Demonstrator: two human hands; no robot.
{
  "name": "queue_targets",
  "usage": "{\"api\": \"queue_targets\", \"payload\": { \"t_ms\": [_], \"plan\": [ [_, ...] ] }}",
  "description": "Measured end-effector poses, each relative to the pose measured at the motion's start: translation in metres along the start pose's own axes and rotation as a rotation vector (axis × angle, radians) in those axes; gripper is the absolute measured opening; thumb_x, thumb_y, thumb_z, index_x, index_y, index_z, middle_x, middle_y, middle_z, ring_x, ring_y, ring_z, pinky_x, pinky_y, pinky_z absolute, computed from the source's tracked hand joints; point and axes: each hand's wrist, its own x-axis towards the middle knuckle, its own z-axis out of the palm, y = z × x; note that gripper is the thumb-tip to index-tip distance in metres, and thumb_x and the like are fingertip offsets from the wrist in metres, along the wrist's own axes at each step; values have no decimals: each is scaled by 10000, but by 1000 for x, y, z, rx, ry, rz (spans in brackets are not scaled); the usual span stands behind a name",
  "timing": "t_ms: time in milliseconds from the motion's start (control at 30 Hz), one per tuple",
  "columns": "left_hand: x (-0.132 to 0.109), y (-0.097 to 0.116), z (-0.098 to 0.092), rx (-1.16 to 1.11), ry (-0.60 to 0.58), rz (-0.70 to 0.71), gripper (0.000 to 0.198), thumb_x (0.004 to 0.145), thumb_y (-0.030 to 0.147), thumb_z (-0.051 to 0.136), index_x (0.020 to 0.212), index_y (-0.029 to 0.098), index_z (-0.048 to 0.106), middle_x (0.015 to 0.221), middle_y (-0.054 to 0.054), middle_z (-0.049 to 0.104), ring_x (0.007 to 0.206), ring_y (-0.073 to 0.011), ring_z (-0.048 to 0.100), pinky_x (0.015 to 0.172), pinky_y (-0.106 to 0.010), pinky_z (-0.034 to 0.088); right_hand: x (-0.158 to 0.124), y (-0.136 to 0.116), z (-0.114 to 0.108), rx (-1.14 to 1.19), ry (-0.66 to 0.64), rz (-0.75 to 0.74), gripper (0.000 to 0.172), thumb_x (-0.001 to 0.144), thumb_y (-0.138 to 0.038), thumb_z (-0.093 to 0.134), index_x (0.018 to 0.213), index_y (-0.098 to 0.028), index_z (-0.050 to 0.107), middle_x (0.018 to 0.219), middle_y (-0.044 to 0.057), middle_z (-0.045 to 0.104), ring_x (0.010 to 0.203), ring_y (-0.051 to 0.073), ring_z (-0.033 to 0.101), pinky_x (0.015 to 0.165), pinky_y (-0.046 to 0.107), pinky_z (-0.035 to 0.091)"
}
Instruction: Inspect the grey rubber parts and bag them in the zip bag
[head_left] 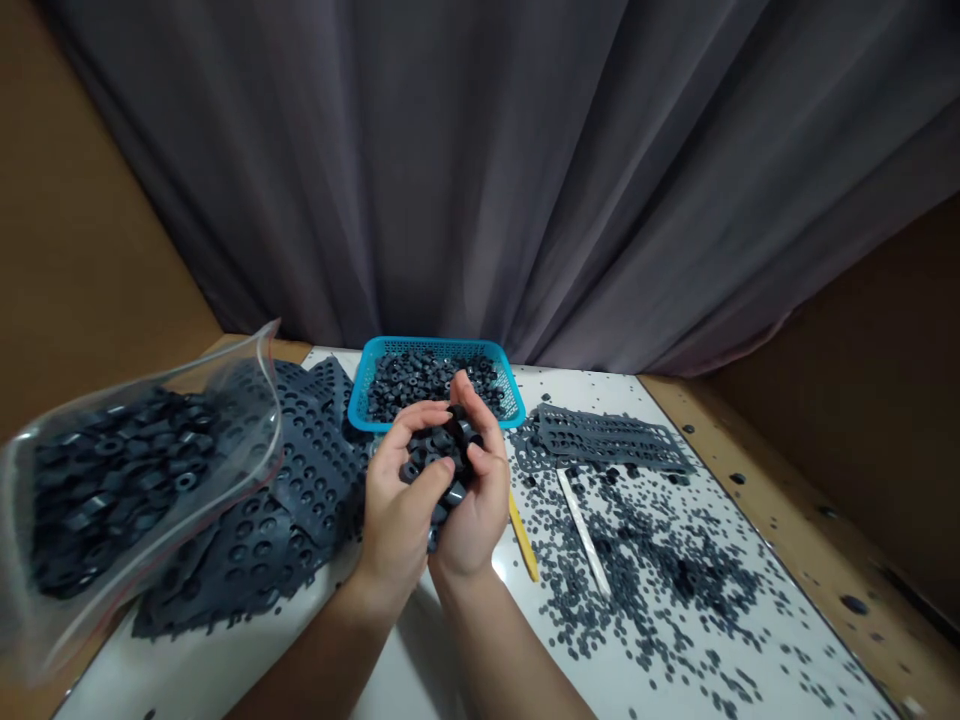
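My left hand (397,500) and my right hand (480,490) are cupped together around a heap of small black rubber bushings (431,450). The fingers curl over the heap, and my left thumb lies across it. Just behind the hands, a blue plastic basket (360,395) holds many more of the same black pieces. On the left, a clear zip bag (255,440) lies open at its end toward the hands, with a pile of black bushings (120,470) inside. Part of the basket's front is hidden by my fingers.
Black rubber sheets with rows of round dimples (262,540) lie beside the bag. At right are a perforated black sheet (615,440), a white stick (583,533), a yellow stick (525,540) and scattered small black discs (637,580). A grey curtain (450,180) hangs behind the white table (420,670).
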Motion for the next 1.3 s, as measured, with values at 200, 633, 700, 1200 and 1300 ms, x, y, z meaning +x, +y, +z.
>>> {"api": "queue_targets", "payload": {
  "t_ms": [200,633,700,1200,1300],
  "plan": [
    [0,-4,2,218,-83,102,117,689,88,572,712,198,605,904,-29,588,946,-183,535,887,-284,394,3,-3,-1,-24,44,-21,427,718,-155,346,1031,-192,634,1222,18,594,1214,168,462,1075,380,295],
    [-1,-4,4,-33,67,-129,110,741,283,624,781,183,642,892,-28,643,920,-161,572,838,-252,414,3,-4,1,-61,11,-38,483,652,-50,390,1054,-212,604,1246,13,571,1233,169,446,1082,401,298],
    [-2,-3,4,-40,62,-155,122,747,300,623,791,187,638,891,-21,647,906,-152,578,817,-238,423,3,-5,2,-51,28,-26,471,650,-40,398,1034,-214,609,1236,7,579,1224,159,454,1080,386,304],
    [0,1,5,-152,85,-240,181,725,355,647,800,190,655,899,-15,666,919,-149,597,788,-211,440,2,-3,5,-139,-9,-66,450,648,-28,442,1029,-219,584,1249,26,560,1214,166,457,1054,393,326],
    [0,2,5,-178,100,-245,176,724,347,649,790,185,662,897,-17,670,934,-158,599,803,-215,440,2,-3,6,-154,-3,-76,446,638,-17,437,1010,-215,586,1236,29,567,1206,161,464,1042,386,343]
  ]
}}
